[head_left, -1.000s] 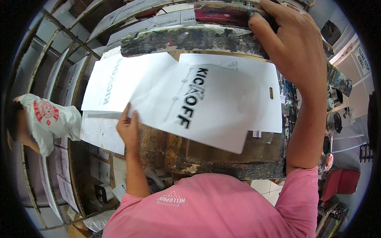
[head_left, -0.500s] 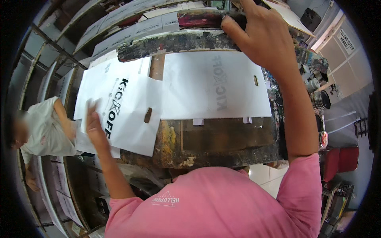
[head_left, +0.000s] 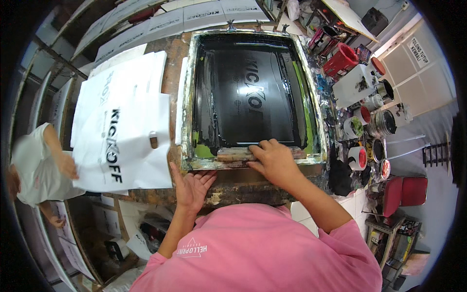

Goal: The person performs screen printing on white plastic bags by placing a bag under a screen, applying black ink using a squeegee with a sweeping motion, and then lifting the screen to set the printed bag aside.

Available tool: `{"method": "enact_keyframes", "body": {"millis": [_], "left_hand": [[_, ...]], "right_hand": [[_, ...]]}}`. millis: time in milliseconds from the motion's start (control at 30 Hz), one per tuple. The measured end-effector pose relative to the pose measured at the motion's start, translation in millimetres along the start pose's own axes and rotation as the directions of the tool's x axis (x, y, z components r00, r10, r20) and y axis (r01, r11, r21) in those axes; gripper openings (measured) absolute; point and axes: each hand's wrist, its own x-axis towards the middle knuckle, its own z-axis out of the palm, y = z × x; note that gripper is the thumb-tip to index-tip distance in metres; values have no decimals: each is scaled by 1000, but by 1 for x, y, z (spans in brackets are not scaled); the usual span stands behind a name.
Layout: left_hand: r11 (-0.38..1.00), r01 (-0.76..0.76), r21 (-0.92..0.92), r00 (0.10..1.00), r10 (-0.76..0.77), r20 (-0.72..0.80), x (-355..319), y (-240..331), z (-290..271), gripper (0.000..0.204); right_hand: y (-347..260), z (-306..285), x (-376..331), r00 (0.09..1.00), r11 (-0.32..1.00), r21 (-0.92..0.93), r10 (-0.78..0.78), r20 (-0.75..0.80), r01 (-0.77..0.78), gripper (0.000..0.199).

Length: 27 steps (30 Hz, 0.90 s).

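Note:
A screen-printing frame (head_left: 186, 131) with black ink spread over its mesh lies flat on the worktable, dark lettering visible through the ink. At its near side my right hand (head_left: 273, 163) is closed on the wooden handle of a squeegee (head_left: 228, 155). My left hand (head_left: 192, 187), palm up with fingers apart, is at the frame's near left edge; its fingertips reach the edge and I cannot tell if they touch it. To the left lie stacked white bags (head_left: 129, 170) with black print and an oval handle hole. Whatever lies under the screen is hidden.
A co-worker in a white shirt (head_left: 36, 160) stands at the left, one hand (head_left: 65, 165) beside the bags. Racks (head_left: 165, 22) of printed sheets run along the far and left sides. Ink tubs (head_left: 357, 158) and a red container (head_left: 340, 61) crowd the right; a red chair (head_left: 391, 194) stands beyond.
The raised screen frame has come down flat, covering the white bag on the table. My right hand has moved from its raised edge to the squeegee; my left has left the printed bags.

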Motion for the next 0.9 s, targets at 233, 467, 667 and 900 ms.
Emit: {"method": "enact_keyframes", "body": {"millis": [233,467,667,900], "left_hand": [[1000,5,-30,998,-6,-56,6,-5,-6,122],[1000,-15,-1,998,15,-57,2,-1,2,118],[996,-67,-51,997,65,-33,-2,-2,-2,115],[991,-137,-1,990,137,15,-9,0,-4,109]], "right_hand": [[60,20,82,966,990,-69,-137,-221,124,46],[157,9,259,941,971,-219,-161,-298,97,32],[211,-45,350,963,958,-199,-235,-135,206,40],[200,-36,345,971,960,-260,-154,-184,103,41]]}}
